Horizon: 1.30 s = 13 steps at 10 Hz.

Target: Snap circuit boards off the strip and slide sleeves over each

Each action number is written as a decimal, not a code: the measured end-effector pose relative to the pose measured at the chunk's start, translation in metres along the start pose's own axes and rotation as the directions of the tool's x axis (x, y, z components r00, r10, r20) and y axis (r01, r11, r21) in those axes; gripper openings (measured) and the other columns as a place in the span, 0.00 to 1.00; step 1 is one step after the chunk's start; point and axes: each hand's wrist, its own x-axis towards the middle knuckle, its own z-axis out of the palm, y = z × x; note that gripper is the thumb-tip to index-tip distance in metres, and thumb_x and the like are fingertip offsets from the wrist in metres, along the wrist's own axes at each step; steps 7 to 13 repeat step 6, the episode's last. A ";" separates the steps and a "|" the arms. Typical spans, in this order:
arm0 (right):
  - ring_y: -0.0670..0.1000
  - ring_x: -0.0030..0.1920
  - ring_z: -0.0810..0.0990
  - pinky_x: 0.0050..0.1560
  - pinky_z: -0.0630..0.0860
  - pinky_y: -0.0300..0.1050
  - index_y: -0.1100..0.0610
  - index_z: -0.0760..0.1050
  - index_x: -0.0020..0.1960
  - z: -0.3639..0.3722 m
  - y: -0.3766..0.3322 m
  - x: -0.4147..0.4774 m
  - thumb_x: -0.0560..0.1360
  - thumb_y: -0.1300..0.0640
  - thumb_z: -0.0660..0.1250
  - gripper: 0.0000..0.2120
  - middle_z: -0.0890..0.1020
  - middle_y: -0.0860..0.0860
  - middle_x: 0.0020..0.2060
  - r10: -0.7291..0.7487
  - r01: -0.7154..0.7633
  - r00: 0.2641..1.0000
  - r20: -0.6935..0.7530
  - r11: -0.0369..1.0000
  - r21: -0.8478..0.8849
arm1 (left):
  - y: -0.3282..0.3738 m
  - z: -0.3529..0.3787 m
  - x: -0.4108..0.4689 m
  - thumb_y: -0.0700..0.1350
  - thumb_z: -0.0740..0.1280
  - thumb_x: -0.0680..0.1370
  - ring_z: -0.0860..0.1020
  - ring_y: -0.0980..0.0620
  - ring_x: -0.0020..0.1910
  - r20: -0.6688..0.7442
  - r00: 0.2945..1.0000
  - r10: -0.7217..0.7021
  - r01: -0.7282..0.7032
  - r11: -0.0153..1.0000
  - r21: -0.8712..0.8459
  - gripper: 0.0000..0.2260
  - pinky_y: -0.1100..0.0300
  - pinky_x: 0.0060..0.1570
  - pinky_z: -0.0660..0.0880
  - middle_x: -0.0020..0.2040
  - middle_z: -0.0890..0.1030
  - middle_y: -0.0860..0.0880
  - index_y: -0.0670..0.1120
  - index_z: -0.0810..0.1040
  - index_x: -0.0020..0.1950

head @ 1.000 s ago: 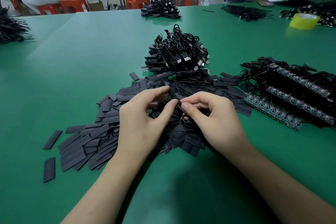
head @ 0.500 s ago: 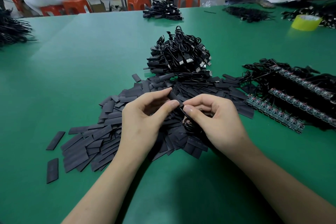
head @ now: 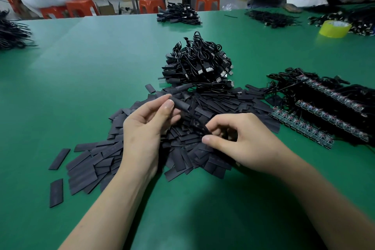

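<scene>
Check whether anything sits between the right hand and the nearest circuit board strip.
Nothing upright does. Only the flat edge of the sleeve pile lies on the green table between the right hand and the nearest circuit board strip. That hand is pinching a black cable, though.

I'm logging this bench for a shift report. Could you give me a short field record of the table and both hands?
left hand: pinches a sleeved piece above the pile
right hand: pinches a black cable near that piece
sleeve pile: flat black sleeves spread under both hands
cable heap: USB cables piled behind the sleeves
board strips: rows lying at the right, wires attached
tape roll: yellow, far right
table: green surface
</scene>
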 end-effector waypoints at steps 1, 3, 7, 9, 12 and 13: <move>0.45 0.32 0.80 0.37 0.74 0.38 0.45 0.81 0.42 -0.007 -0.007 0.010 0.76 0.51 0.74 0.05 0.82 0.43 0.34 0.026 -0.015 0.990 -0.141 0.997 0.081 | 0.001 0.002 -0.001 0.48 0.73 0.74 0.86 0.48 0.53 0.031 0.999 0.027 -0.029 0.999 0.041 0.18 0.63 0.52 0.81 0.54 0.87 0.45 0.43 0.82 0.63; 0.53 0.37 0.83 0.41 0.80 0.49 0.55 0.82 0.43 -0.032 -0.035 0.104 0.77 0.47 0.71 0.12 0.83 0.51 0.34 -0.054 -0.051 0.939 -0.340 0.955 -0.293 | 0.001 0.008 -0.008 0.51 0.69 0.77 0.85 0.48 0.57 0.143 0.990 -0.016 -0.006 0.988 0.151 0.19 0.58 0.57 0.81 0.55 0.87 0.47 0.42 0.82 0.63; 0.55 0.58 0.81 0.61 0.77 0.52 0.61 0.80 0.61 -0.041 -0.059 0.196 0.79 0.50 0.69 0.17 0.83 0.55 0.57 -0.024 -0.142 0.914 -0.405 0.916 -0.375 | 0.003 0.008 -0.011 0.51 0.67 0.79 0.84 0.49 0.59 0.231 0.972 -0.039 0.003 0.988 0.155 0.18 0.60 0.56 0.80 0.56 0.87 0.48 0.42 0.83 0.63; 0.55 0.58 0.81 0.61 0.77 0.52 0.61 0.80 0.61 -0.041 -0.059 0.196 0.79 0.50 0.69 0.17 0.83 0.55 0.57 -0.024 -0.142 0.914 -0.405 0.916 -0.375 | 0.003 0.008 -0.011 0.51 0.67 0.79 0.84 0.49 0.59 0.231 0.972 -0.039 0.003 0.988 0.155 0.18 0.60 0.56 0.80 0.56 0.87 0.48 0.42 0.83 0.63; 0.55 0.58 0.81 0.61 0.77 0.52 0.61 0.80 0.61 -0.041 -0.059 0.196 0.79 0.50 0.69 0.17 0.83 0.55 0.57 -0.024 -0.142 0.914 -0.405 0.916 -0.375 | 0.003 0.008 -0.011 0.51 0.67 0.79 0.84 0.49 0.59 0.231 0.972 -0.039 0.003 0.988 0.155 0.18 0.60 0.56 0.80 0.56 0.87 0.48 0.42 0.83 0.63; 0.55 0.58 0.81 0.61 0.77 0.52 0.61 0.80 0.61 -0.041 -0.059 0.196 0.79 0.50 0.69 0.17 0.83 0.55 0.57 -0.024 -0.142 0.914 -0.405 0.916 -0.375 | 0.003 0.008 -0.011 0.51 0.67 0.79 0.84 0.49 0.59 0.231 0.972 -0.039 0.003 0.988 0.155 0.18 0.60 0.56 0.80 0.56 0.87 0.48 0.42 0.83 0.63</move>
